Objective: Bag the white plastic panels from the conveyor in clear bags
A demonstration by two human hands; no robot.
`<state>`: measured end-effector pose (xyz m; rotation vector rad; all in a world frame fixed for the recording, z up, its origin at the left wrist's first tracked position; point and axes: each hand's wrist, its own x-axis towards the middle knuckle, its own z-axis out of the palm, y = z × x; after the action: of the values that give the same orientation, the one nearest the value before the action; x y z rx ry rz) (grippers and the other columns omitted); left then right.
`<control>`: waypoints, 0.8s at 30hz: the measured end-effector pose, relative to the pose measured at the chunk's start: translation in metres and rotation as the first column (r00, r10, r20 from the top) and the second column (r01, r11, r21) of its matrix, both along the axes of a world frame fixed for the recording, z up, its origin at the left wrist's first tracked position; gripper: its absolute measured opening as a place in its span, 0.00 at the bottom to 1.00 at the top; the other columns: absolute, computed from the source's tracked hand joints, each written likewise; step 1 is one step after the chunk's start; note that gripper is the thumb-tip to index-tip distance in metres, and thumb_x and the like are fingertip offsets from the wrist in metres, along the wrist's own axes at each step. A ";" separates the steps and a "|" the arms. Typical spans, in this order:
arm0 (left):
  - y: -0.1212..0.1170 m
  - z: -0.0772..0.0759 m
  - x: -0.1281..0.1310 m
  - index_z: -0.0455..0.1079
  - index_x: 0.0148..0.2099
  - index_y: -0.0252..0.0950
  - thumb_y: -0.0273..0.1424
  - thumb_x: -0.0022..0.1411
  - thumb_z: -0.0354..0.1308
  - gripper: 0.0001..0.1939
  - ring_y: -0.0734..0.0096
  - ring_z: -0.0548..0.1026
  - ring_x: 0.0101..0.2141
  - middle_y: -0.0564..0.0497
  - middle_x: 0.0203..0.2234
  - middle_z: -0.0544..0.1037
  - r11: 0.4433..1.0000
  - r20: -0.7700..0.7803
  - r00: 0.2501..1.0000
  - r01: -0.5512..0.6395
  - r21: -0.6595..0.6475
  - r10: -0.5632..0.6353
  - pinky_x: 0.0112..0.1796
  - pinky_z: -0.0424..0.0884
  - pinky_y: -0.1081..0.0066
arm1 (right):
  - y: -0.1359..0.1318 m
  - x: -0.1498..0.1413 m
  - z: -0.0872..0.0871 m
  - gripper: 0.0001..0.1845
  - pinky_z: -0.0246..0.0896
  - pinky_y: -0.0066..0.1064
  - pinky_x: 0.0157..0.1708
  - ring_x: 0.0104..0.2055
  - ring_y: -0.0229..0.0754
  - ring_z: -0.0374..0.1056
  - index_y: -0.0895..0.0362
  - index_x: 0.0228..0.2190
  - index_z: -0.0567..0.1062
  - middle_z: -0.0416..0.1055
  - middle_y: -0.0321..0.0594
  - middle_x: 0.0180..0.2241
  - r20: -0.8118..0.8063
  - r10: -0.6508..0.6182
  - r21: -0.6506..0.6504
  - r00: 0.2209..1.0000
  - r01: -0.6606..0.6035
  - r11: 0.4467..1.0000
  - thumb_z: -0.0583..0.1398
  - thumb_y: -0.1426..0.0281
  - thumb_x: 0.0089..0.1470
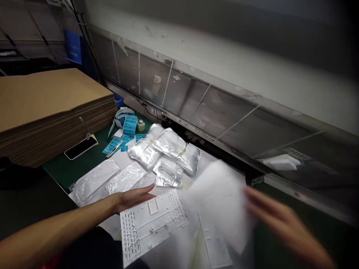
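My left hand (pixel 136 198) holds a white plastic housing panel (pixel 155 224) by its far edge, thumb stretched out and the other fingers partly hidden behind it. Rows of slots, ribs and a small square window show on the panel. On the right, my right hand (pixel 273 211) is smeared by motion, its fingertips at the edge of a thin white sheet (pixel 221 198), perhaps foam, that hangs raised and blurred. Below this sheet lies another flat white piece (pixel 214 246), partly covered. Two white panels in clear bags (pixel 95 179) lie beyond my left forearm.
Silvery wrapped packs (pixel 168 149) are heaped at the middle back. Blue label strips (pixel 130 125), tweezers (pixel 114 149), a small jar (pixel 140 125) and a phone (pixel 81 147) lie left of them. A tall cardboard stack (pixel 56 108) stands far left; a metal-framed panel (pixel 190 97) bounds the back.
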<state>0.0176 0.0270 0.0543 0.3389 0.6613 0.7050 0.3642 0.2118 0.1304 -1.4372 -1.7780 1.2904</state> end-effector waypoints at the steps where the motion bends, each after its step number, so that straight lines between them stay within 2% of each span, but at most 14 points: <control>1: 0.000 -0.003 0.002 0.68 0.51 0.33 0.56 0.58 0.42 0.35 0.55 0.70 0.48 0.43 0.47 0.74 0.999 -0.015 0.999 0.048 -0.019 -0.048 0.45 0.67 0.64 | -0.023 -0.030 -0.002 0.21 0.59 0.45 0.52 0.49 0.51 0.66 0.49 0.40 0.76 0.71 0.50 0.45 0.040 0.327 -0.012 0.944 -0.327 0.945 0.66 0.71 0.40; 2: 0.000 -0.005 0.004 0.69 0.50 0.35 0.56 0.58 0.43 0.34 0.55 0.71 0.48 0.44 0.46 0.75 0.995 -0.029 0.995 0.092 -0.030 -0.093 0.44 0.68 0.64 | -0.046 -0.060 -0.004 0.19 0.60 0.46 0.51 0.47 0.50 0.68 0.50 0.40 0.76 0.73 0.45 0.44 0.027 0.608 -0.050 0.793 -0.607 0.793 0.62 0.73 0.44; 4: -0.001 -0.005 0.008 0.71 0.48 0.35 0.53 0.57 0.48 0.30 0.55 0.72 0.46 0.44 0.45 0.76 0.986 -0.060 0.984 0.168 -0.012 -0.168 0.44 0.69 0.64 | -0.081 -0.114 -0.006 0.20 0.63 0.41 0.46 0.42 0.45 0.70 0.48 0.41 0.76 0.75 0.37 0.41 0.025 0.872 -0.006 0.489 -0.872 0.489 0.55 0.77 0.48; 5: -0.002 -0.004 0.009 0.71 0.48 0.35 0.50 0.56 0.53 0.27 0.55 0.72 0.46 0.44 0.44 0.76 0.981 -0.078 0.978 0.196 0.014 -0.194 0.44 0.69 0.64 | -0.092 -0.132 -0.008 0.21 0.63 0.41 0.43 0.40 0.44 0.70 0.48 0.41 0.76 0.76 0.36 0.38 0.090 0.887 0.063 0.453 -0.891 0.449 0.54 0.78 0.49; 6: -0.005 -0.004 0.009 0.70 0.49 0.35 0.45 0.55 0.57 0.24 0.55 0.73 0.45 0.44 0.43 0.76 0.977 -0.095 0.974 0.210 0.046 -0.205 0.44 0.68 0.63 | -0.097 -0.144 -0.009 0.20 0.63 0.41 0.43 0.40 0.45 0.69 0.47 0.42 0.75 0.75 0.35 0.38 0.150 0.859 0.149 0.489 -0.871 0.469 0.54 0.78 0.50; 8: -0.012 -0.003 0.006 0.67 0.53 0.36 0.35 0.51 0.63 0.26 0.55 0.73 0.44 0.45 0.43 0.76 0.978 -0.119 0.979 0.180 0.101 -0.168 0.44 0.68 0.62 | -0.099 -0.148 -0.015 0.18 0.59 0.44 0.47 0.46 0.47 0.66 0.48 0.44 0.74 0.73 0.37 0.42 0.173 0.662 0.333 0.729 -0.676 0.658 0.55 0.74 0.52; 10: -0.019 -0.004 0.004 0.61 0.57 0.38 0.31 0.51 0.63 0.31 0.54 0.73 0.44 0.44 0.44 0.76 0.990 -0.123 0.991 0.075 0.116 -0.060 0.43 0.68 0.60 | -0.099 -0.134 -0.027 0.15 0.56 0.46 0.51 0.51 0.48 0.63 0.50 0.45 0.72 0.70 0.40 0.47 -0.025 0.276 0.404 0.961 -0.243 0.882 0.56 0.68 0.54; 11: -0.022 -0.007 0.005 0.59 0.59 0.38 0.31 0.52 0.61 0.32 0.53 0.74 0.44 0.44 0.44 0.75 0.993 -0.120 0.993 -0.001 0.114 0.015 0.43 0.69 0.60 | -0.102 -0.127 -0.037 0.15 0.57 0.45 0.52 0.51 0.47 0.63 0.52 0.44 0.72 0.69 0.41 0.48 -0.154 0.036 0.342 0.987 0.019 0.940 0.56 0.65 0.55; 13: -0.027 -0.015 0.011 0.54 0.61 0.38 0.33 0.56 0.57 0.31 0.53 0.74 0.43 0.42 0.45 0.74 0.983 -0.119 0.978 -0.158 0.098 0.169 0.42 0.69 0.59 | -0.119 -0.118 -0.064 0.19 0.59 0.44 0.50 0.49 0.48 0.65 0.53 0.44 0.69 0.69 0.43 0.47 -0.305 -0.360 0.059 0.881 0.395 0.917 0.57 0.59 0.53; 14: -0.028 -0.020 0.017 0.53 0.62 0.38 0.33 0.58 0.55 0.30 0.54 0.74 0.42 0.42 0.45 0.74 0.969 -0.124 0.963 -0.227 0.093 0.238 0.42 0.69 0.59 | -0.132 -0.119 -0.080 0.23 0.61 0.44 0.49 0.49 0.49 0.66 0.53 0.46 0.67 0.69 0.45 0.47 -0.329 -0.475 -0.114 0.816 0.465 0.878 0.58 0.56 0.51; 17: -0.028 -0.041 0.041 0.51 0.62 0.39 0.36 0.61 0.52 0.28 0.56 0.74 0.42 0.42 0.47 0.74 0.940 -0.224 0.915 -0.311 0.138 0.335 0.42 0.69 0.59 | -0.175 -0.135 -0.132 0.37 0.64 0.46 0.44 0.48 0.54 0.67 0.54 0.52 0.61 0.70 0.48 0.47 -0.425 -0.509 -0.535 0.748 0.247 0.808 0.60 0.49 0.44; 19: -0.025 -0.059 0.055 0.54 0.61 0.40 0.38 0.62 0.51 0.26 0.58 0.73 0.44 0.44 0.49 0.72 0.938 -0.404 0.855 -0.236 0.255 0.324 0.43 0.69 0.61 | -0.194 -0.143 -0.159 0.42 0.66 0.45 0.41 0.46 0.56 0.68 0.56 0.53 0.61 0.72 0.49 0.44 -0.486 -0.515 -0.615 0.707 0.142 0.775 0.62 0.49 0.40; 22: -0.009 -0.089 0.060 0.61 0.57 0.38 0.42 0.63 0.46 0.23 0.60 0.73 0.42 0.44 0.47 0.73 0.884 -0.764 0.532 0.058 0.463 0.365 0.40 0.70 0.64 | -0.195 -0.133 -0.182 0.41 0.65 0.44 0.43 0.46 0.56 0.68 0.57 0.52 0.62 0.73 0.47 0.43 -0.448 -0.527 -0.547 0.722 0.245 0.801 0.64 0.53 0.39; 24: 0.013 -0.106 0.051 0.65 0.53 0.37 0.43 0.64 0.43 0.22 0.60 0.73 0.39 0.43 0.43 0.75 0.823 -0.843 0.288 0.225 0.521 0.455 0.37 0.70 0.64 | -0.187 -0.115 -0.190 0.38 0.62 0.43 0.46 0.47 0.54 0.67 0.57 0.52 0.62 0.72 0.46 0.45 -0.343 -0.489 -0.455 0.802 0.313 0.834 0.64 0.55 0.41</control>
<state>0.0691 0.0402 -0.0520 1.3880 1.6957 0.7980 0.2495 0.0249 -0.0598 -1.4582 -0.8778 1.6111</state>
